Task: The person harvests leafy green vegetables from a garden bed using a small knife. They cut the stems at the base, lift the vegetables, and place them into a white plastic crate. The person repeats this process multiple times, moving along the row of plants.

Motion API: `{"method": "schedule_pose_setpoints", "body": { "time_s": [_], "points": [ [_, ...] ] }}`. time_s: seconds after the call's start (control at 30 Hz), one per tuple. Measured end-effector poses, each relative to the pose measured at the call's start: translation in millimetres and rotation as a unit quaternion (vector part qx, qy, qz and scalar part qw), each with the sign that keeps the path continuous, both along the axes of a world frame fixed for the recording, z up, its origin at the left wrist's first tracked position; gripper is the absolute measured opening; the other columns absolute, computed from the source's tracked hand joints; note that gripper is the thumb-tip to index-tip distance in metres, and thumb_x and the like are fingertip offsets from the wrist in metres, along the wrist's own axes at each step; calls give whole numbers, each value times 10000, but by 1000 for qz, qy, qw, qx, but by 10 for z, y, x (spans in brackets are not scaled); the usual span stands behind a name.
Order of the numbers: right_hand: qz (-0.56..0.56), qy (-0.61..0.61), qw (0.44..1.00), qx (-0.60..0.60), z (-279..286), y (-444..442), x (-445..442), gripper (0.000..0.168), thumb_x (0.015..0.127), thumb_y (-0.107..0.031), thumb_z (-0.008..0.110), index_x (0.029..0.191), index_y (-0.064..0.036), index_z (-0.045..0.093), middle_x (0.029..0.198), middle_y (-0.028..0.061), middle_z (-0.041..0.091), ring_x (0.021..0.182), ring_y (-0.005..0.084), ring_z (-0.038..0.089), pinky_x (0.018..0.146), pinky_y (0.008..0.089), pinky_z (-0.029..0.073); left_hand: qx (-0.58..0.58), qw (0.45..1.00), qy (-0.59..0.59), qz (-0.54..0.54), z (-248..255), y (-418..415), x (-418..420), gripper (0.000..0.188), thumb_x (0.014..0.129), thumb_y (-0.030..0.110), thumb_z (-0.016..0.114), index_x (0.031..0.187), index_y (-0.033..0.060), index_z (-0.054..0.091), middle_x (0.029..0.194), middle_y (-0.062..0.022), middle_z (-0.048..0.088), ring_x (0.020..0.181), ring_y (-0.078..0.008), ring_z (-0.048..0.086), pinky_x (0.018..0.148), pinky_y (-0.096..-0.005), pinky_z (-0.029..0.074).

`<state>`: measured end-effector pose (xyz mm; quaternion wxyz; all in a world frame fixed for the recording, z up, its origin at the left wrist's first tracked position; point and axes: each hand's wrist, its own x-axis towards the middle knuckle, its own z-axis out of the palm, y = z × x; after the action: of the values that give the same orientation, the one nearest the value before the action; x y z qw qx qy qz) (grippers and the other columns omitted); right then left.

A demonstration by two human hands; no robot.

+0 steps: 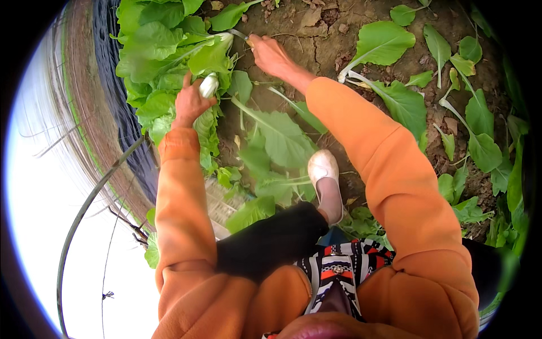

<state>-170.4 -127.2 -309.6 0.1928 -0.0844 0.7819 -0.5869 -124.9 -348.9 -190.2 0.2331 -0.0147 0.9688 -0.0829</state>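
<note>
My left hand (pixel 190 101) grips a leafy green vegetable by its pale stalk base (pixel 208 86), at the edge of a dense row of light green leaves (pixel 156 55). In my right hand (pixel 269 55) is the handle of a small bladed tool (pixel 238 34), probably a knife or sickle. Its thin metal blade points left, close to another white stalk base (pixel 226 39) among the leaves. Whether the blade touches that stalk I cannot tell. My fingers hide most of the handle.
Loose leaves (pixel 279 135) lie on the brown soil (pixel 313 51) between the row and my shoe (pixel 324 169). More detached leaves (pixel 398 101) are scattered at right. Black plastic sheeting (pixel 114 84) runs along the left, beside a curved hoop pole (pixel 89 203). A slatted crate-like surface (pixel 222 203) shows beneath leaves.
</note>
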Motion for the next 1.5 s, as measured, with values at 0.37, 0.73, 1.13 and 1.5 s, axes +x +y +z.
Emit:
{"method": "schedule_pose_setpoints", "body": {
  "time_s": [0.37,0.73,1.13,1.5],
  "points": [
    [91,2,994,61,144,-45,-136,320,833,-19,536,1136,77,499,947,289,599,821,411,626,727,443,498,13,1000,8,0,-30,-27,75,554,568,275,764,1087,110,664,1439,-142,384,909,-384,642,805,-452,523],
    [98,138,965,199,286,-6,10,464,769,-10,621,1185,153,497,1045,295,610,950,365,650,788,387,556,34,997,74,3,-14,152,111,564,575,313,767,1080,88,659,1373,-76,454,880,-362,648,775,-446,528],
    [-61,-202,977,-37,442,602,597,380,769,-76,666,1128,-13,562,904,101,598,730,159,573,587,274,468,103,985,140,-16,865,393,801,481,623,230,752,1045,21,654,1193,-109,571,953,-311,625,806,-384,513],
    [91,-66,958,-265,983,1126,1018,644,706,-107,718,1306,-273,553,842,1,616,622,65,541,552,241,414,365,924,116,-24,1267,824,1581,522,596,173,759,1057,-32,623,1176,-142,566,1006,-280,598,881,-353,475]
  ]
}}
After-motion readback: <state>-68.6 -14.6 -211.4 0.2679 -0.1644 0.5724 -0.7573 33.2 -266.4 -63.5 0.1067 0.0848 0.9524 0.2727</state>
